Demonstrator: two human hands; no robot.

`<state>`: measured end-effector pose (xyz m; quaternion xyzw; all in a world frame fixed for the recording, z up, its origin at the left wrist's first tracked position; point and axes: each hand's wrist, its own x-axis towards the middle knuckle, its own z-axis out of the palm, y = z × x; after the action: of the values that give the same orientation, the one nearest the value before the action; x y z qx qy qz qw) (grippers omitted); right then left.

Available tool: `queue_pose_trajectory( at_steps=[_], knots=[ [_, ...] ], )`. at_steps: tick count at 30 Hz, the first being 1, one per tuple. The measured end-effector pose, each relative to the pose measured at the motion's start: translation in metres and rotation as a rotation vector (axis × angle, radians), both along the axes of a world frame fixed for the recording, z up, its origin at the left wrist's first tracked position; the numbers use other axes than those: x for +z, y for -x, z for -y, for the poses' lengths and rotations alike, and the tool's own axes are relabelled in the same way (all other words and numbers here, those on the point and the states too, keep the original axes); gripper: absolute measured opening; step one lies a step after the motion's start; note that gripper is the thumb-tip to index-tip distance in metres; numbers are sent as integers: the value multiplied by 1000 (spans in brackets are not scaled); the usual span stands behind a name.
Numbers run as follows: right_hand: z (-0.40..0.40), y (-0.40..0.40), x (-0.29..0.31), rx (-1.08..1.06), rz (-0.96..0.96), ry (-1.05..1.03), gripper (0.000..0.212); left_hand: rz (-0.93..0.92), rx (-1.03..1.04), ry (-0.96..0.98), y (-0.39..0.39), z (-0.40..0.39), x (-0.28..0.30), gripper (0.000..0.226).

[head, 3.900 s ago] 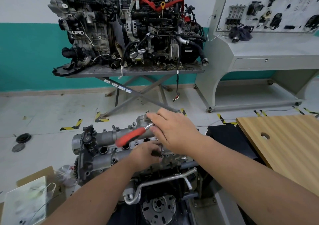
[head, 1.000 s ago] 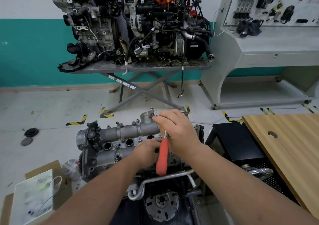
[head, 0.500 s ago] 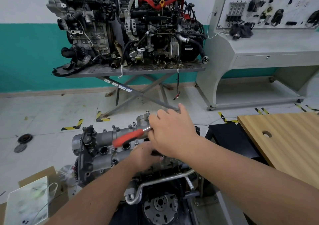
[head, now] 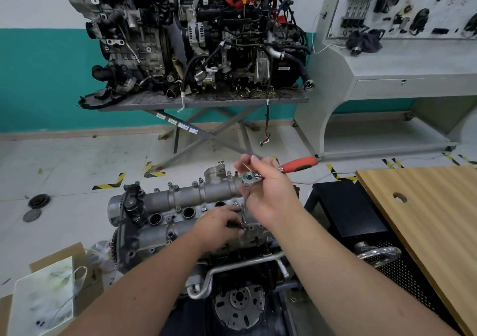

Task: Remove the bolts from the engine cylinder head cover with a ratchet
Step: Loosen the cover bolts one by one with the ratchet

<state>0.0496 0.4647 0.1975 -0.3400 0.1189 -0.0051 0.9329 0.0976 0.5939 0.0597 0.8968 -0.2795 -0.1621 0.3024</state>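
Engine cylinder head cover (head: 180, 206) sits low in the middle, and everything happens on it: left hand (head: 219, 223) curls down at the extension's foot on its near side, pinching there, while right hand (head: 268, 193) above its right end grips the ratchet (head: 251, 178) head, red handle jutting rightward.

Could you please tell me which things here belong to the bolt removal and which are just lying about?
In use: ratchet, extension bar, cylinder head cover, right hand, left hand.

Lying about: cardboard box, wooden tabletop, rubber rings on floor, engines on stand.
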Motion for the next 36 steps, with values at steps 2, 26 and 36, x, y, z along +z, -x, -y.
queue_pose_trajectory(
  at_steps=[2,26,36],
  knots=[
    [-6,6,-12,-100,121,270,25,-8,-10,17,1,0,0,16],
    [4,21,-38,-73,527,1140,37,11,-68,103,5,-2,9,12],
    [10,11,-46,-81,560,1016,22,-22,-52,121,4,-2,4,8]
  ],
)
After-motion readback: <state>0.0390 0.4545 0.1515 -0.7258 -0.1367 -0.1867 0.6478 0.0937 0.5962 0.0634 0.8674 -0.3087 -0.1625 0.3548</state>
